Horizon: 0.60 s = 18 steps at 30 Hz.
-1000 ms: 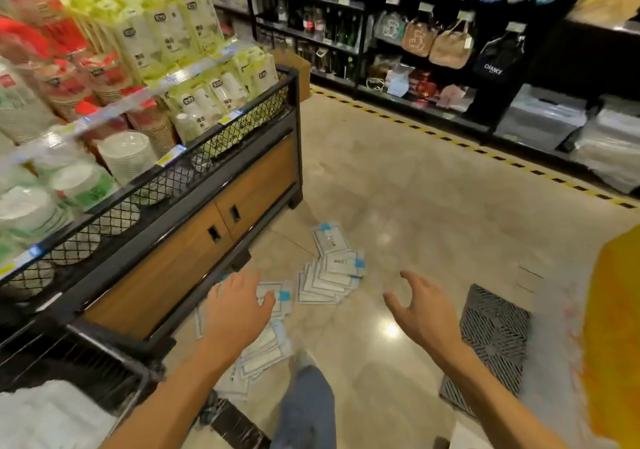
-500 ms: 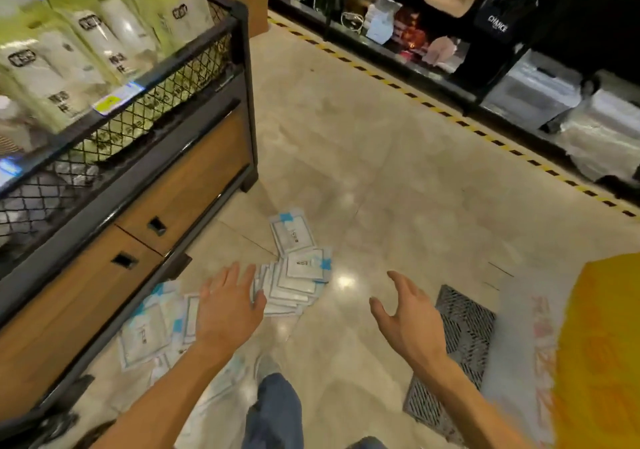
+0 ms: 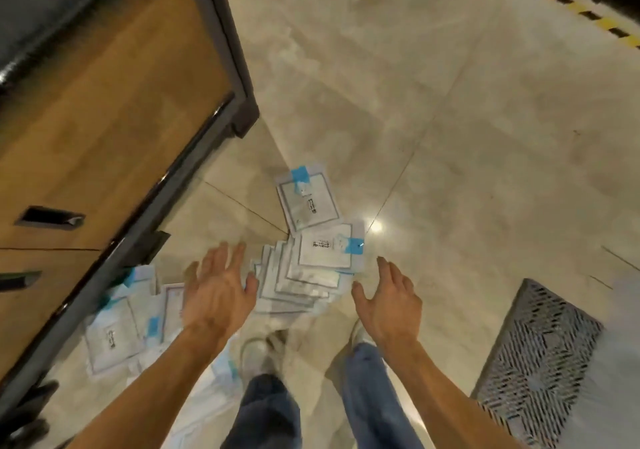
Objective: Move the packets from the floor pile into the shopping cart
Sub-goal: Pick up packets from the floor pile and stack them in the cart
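Leftmost stands the wooden display cabinet (image 3: 104,130) with its dark frame, and at its foot, down and to the left of the left hand (image 3: 218,296), lies a loose scatter of packets (image 3: 114,331), partly hidden by that forearm. The left hand is spread flat, palm down, fingers straight and holding nothing. Just to its right, between the two hands and slightly ahead of both, sits the fanned stack of packets (image 3: 304,275), overlapping like cards, its long axis running from near the left thumb up and away toward the single packet (image 3: 306,199) lying beyond it. The right hand (image 3: 388,303) is likewise empty, fingers extended and loosely parted, palm turned inward toward the stack's right edge.

Judging from this, the stack is bracketed: the left hand looks a shade nearer, almost over the stack's left edge, while the right has a small gap of bare floor (image 3: 450,137) to cross. A two-handed scoop from either side seems the likely move. The shopping cart is not in view.
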### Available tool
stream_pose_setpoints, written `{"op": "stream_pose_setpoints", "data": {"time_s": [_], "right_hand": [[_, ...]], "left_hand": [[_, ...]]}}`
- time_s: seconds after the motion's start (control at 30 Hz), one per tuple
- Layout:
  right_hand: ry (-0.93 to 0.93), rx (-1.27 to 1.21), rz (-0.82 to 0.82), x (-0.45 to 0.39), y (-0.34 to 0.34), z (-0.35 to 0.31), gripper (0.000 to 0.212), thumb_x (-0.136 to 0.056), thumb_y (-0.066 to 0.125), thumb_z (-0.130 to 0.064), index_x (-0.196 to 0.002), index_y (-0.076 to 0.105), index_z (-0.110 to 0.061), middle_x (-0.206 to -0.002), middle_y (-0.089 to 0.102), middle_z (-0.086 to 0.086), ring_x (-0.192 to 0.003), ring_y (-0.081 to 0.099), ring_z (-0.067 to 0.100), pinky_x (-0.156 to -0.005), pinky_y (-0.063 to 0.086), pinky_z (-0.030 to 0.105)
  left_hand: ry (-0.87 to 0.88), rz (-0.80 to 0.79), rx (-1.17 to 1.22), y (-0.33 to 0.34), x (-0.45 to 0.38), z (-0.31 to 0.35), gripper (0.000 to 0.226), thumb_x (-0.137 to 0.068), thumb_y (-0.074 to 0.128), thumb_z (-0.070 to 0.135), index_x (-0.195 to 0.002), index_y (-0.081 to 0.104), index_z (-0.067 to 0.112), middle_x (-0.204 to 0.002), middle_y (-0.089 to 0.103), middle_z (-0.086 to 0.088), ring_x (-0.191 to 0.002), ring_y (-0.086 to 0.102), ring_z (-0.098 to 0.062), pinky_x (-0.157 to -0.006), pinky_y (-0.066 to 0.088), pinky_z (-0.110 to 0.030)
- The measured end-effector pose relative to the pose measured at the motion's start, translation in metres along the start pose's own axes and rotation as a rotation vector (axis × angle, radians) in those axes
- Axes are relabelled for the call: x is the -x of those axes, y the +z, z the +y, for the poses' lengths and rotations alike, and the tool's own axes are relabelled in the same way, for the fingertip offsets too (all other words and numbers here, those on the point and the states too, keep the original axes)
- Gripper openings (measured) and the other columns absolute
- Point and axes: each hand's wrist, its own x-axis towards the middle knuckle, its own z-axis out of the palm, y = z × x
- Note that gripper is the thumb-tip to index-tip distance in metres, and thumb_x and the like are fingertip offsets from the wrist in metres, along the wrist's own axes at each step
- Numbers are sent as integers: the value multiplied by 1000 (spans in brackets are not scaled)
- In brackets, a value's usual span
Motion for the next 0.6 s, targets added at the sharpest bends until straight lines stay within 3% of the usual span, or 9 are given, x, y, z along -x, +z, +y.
{"op": "stream_pose_setpoints", "data": {"time_s": [0.13, 0.2, 0.27, 0.43, 0.5, 0.6], "right_hand": [[57, 32, -51, -87, 98, 14, 65, -98, 52, -57, -152, 38, -23, -142, 54, 2, -125, 51, 28, -97, 45, 44], [112, 39, -87, -124, 151, 20, 69, -99, 48, -61, -153, 35, -22, -141, 52, 3, -126, 49, 28, -97, 43, 44], [172, 15, -115, -158, 203, 23, 74, -98, 46, -65, -153, 33, -16, -139, 50, 6, -127, 47, 30, -98, 42, 47], [513, -251, -111, -221, 303, 15, 92, -87, 57, -77, -142, 38, -5, -139, 51, 11, -132, 48, 32, -104, 42, 51], [668, -395, -123, -244, 326, 12, 104, -82, 57, -82, -144, 35, -2, -140, 48, 12, -132, 48, 31, -103, 42, 48], [839, -523, -141, -268, 346, 13, 117, -75, 55, -90, -144, 34, 2, -135, 46, 11, -128, 49, 27, -88, 41, 36]], "left_hand": [[40, 41, -18, 84, -103, 10, 66, -99, 28, 49, -158, 32, 20, -162, 34, -15, -146, 36, -33, -116, 32, -54], [50, -34, -54, 133, -158, 11, 67, -102, 26, 52, -162, 16, 23, -169, 14, -11, -154, 19, -28, -121, 23, -51], [25, -88, -51, 173, -208, 15, 69, -102, 28, 54, -162, 10, 25, -170, 7, -8, -154, 12, -25, -121, 20, -49], [-22, -31, 188, 251, -297, 28, 69, -97, 46, 61, -150, 36, 18, -146, 41, -11, -135, 38, -29, -110, 31, -46], [-73, -49, 317, 267, -326, 40, 77, -91, 52, 70, -142, 42, 13, -141, 44, -13, -133, 41, -32, -109, 33, -46], [-269, -40, 478, 281, -365, 64, 104, -76, 66, 77, -145, 38, 5, -149, 40, -14, -140, 37, -32, -112, 33, -47]]}}
